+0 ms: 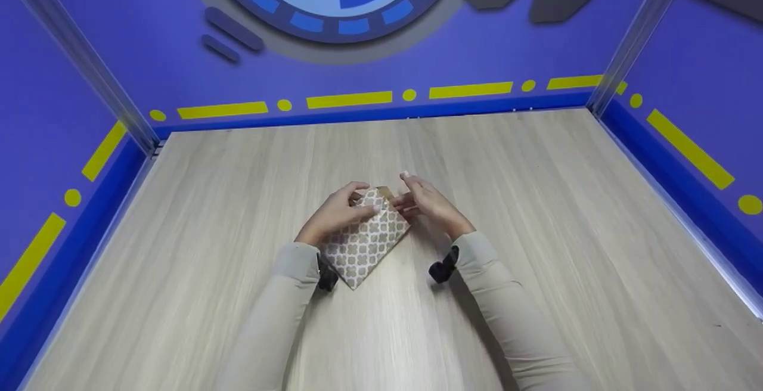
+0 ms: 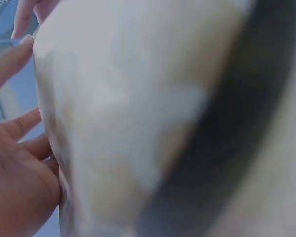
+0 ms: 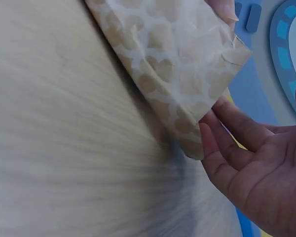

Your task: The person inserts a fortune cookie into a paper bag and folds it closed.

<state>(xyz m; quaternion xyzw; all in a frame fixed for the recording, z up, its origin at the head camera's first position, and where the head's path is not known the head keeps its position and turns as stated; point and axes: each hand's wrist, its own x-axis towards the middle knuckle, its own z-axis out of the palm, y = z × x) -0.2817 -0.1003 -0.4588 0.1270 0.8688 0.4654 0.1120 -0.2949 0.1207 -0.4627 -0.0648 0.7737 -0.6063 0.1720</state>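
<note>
A flat paper bag (image 1: pixel 366 239) with a tan-and-white lattice print is held at a slant over the middle of the table. My left hand (image 1: pixel 340 212) grips its upper left side, thumb across the printed face and fingers behind. Plain brown paper shows at the bag's upper end. On the other side, my right hand (image 1: pixel 435 205) has its thumb raised, and its fingers reach the edge. The right wrist view shows these right fingers (image 3: pixel 232 143) extended, touching the bag's corner from behind. Blurred and close, the printed paper (image 2: pixel 98 123) fills much of the left wrist view.
Beneath the hands is a wood-grain table (image 1: pixel 208 200). Blue panels with yellow markings (image 1: pixel 350 100) enclose it at the back and both sides, with metal posts (image 1: pixel 641 39) at the corners. A dark wrist strap (image 1: pixel 444 266) sits on each sleeve.
</note>
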